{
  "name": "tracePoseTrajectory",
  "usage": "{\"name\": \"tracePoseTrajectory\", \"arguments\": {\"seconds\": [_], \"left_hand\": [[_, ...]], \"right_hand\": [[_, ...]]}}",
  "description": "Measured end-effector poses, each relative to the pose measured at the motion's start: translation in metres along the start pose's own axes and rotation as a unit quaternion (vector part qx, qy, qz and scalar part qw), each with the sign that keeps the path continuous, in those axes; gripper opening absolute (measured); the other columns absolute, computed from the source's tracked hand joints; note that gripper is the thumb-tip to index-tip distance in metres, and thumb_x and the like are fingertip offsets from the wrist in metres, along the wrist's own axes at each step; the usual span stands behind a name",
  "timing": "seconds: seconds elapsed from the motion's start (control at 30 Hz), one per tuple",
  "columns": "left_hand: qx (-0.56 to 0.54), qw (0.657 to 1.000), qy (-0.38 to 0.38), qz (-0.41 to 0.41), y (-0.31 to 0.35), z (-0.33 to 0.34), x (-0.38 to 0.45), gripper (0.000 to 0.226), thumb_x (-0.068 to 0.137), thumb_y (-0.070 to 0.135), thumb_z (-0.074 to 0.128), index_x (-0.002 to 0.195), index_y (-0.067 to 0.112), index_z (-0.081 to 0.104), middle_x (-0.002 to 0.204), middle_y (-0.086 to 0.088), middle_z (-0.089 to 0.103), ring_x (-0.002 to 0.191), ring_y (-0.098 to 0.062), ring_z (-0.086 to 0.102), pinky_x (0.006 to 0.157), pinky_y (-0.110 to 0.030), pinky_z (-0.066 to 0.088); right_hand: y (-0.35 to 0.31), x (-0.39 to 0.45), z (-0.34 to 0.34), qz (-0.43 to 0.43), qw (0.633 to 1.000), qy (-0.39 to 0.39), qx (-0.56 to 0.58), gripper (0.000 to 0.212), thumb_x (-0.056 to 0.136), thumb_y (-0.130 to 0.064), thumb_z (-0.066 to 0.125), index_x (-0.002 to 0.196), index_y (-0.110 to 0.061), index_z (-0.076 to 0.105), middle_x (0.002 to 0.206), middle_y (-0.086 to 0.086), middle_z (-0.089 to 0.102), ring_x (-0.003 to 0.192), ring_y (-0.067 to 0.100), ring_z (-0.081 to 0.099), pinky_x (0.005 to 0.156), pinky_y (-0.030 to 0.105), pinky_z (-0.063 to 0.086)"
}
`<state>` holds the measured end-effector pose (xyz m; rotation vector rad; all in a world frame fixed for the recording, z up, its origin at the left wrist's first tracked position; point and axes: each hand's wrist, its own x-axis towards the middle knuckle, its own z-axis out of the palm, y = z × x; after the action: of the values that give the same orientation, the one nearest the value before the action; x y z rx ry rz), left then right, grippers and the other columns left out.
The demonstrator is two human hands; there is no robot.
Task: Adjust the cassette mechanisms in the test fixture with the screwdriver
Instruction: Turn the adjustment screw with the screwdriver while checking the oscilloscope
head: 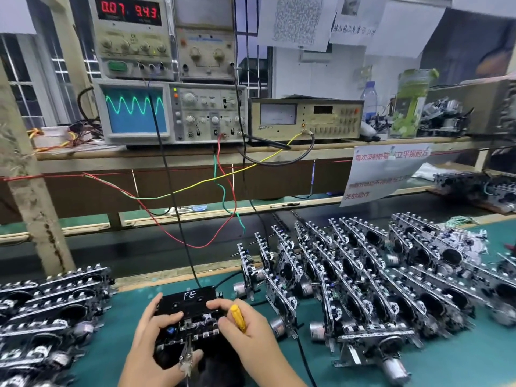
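A black cassette mechanism with a test cassette marked "FE" (190, 308) sits in the test fixture (195, 347) at the front of the green mat. My left hand (150, 339) grips its left side, thumb on top and fingers wrapped round the front. My right hand (245, 333) holds a yellow-handled screwdriver (237, 317) in the palm while its fingers rest on the mechanism's right side. The screwdriver's tip is hidden. A metal clip (186, 356) hangs at the fixture's front.
Rows of cassette mechanisms (377, 280) stand on the right of the mat, and more are stacked on the left (47, 308). On the shelf behind, an oscilloscope (134, 110) shows a green sine wave. Coloured wires (195, 196) hang down to the fixture.
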<state>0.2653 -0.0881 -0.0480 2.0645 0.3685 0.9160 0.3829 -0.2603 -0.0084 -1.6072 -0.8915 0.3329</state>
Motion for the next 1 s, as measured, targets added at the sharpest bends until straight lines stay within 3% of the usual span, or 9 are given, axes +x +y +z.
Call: {"name": "tracePoseTrajectory", "arguments": {"seconds": [0.13, 0.37, 0.53, 0.63, 0.83, 1.0], "left_hand": [[0.002, 1.000, 0.002, -0.001, 0.002, 0.001, 0.000, 0.076, 0.051, 0.019, 0.099, 0.109, 0.052, 0.062, 0.151, 0.034, 0.032, 0.126, -0.003, 0.053, 0.095, -0.038, 0.046], [0.004, 1.000, 0.004, -0.006, 0.003, 0.000, -0.001, 0.077, 0.052, 0.021, 0.099, 0.110, 0.052, 0.061, 0.152, 0.033, 0.032, 0.126, -0.003, 0.052, 0.096, -0.040, 0.045], [0.000, 1.000, -0.007, 0.003, 0.009, -0.001, -0.002, 0.078, 0.046, 0.028, 0.101, 0.109, 0.052, 0.062, 0.151, 0.034, 0.033, 0.124, 0.018, 0.044, 0.095, -0.035, 0.043], [-0.003, 1.000, -0.002, 0.001, 0.012, -0.001, -0.003, 0.071, 0.045, 0.040, 0.091, 0.109, 0.052, 0.062, 0.151, 0.031, 0.035, 0.121, 0.023, 0.043, 0.093, -0.033, 0.043], [0.012, 1.000, -0.003, 0.009, 0.009, -0.003, -0.002, 0.070, 0.047, 0.043, 0.089, 0.110, 0.054, 0.061, 0.152, 0.032, 0.033, 0.127, 0.020, 0.039, 0.097, -0.038, 0.040], [0.019, 1.000, -0.002, 0.024, 0.005, -0.003, 0.000, 0.068, 0.047, 0.050, 0.089, 0.110, 0.052, 0.062, 0.153, 0.031, 0.033, 0.134, -0.008, 0.046, 0.103, -0.047, 0.042]], "right_hand": [[0.000, 0.000, 0.000, 0.002, 1.000, 0.005, -0.001, 0.028, 0.097, -0.034, 0.055, 0.118, -0.048, 0.067, 0.060, -0.022, 0.048, 0.056, 0.001, 0.035, 0.056, 0.018, 0.031], [0.001, 0.000, 0.001, -0.001, 1.000, 0.007, -0.010, 0.029, 0.095, -0.037, 0.055, 0.120, -0.048, 0.066, 0.061, -0.020, 0.046, 0.056, 0.002, 0.035, 0.058, 0.020, 0.033], [0.000, -0.001, 0.002, -0.005, 1.000, 0.010, 0.004, 0.029, 0.093, -0.034, 0.057, 0.117, -0.047, 0.068, 0.061, -0.018, 0.043, 0.058, 0.003, 0.035, 0.062, 0.022, 0.034], [-0.001, -0.002, 0.002, -0.009, 1.000, 0.017, 0.016, 0.030, 0.094, -0.030, 0.057, 0.116, -0.046, 0.069, 0.061, -0.014, 0.041, 0.059, 0.005, 0.034, 0.060, 0.021, 0.032], [-0.005, -0.004, 0.000, -0.004, 1.000, 0.015, 0.013, 0.030, 0.098, -0.028, 0.056, 0.117, -0.047, 0.069, 0.062, -0.012, 0.042, 0.059, 0.008, 0.033, 0.059, 0.024, 0.030], [-0.007, -0.006, -0.002, -0.004, 1.000, 0.010, -0.002, 0.027, 0.101, -0.037, 0.051, 0.119, -0.050, 0.066, 0.057, -0.016, 0.037, 0.061, 0.008, 0.034, 0.061, 0.023, 0.030]]}}
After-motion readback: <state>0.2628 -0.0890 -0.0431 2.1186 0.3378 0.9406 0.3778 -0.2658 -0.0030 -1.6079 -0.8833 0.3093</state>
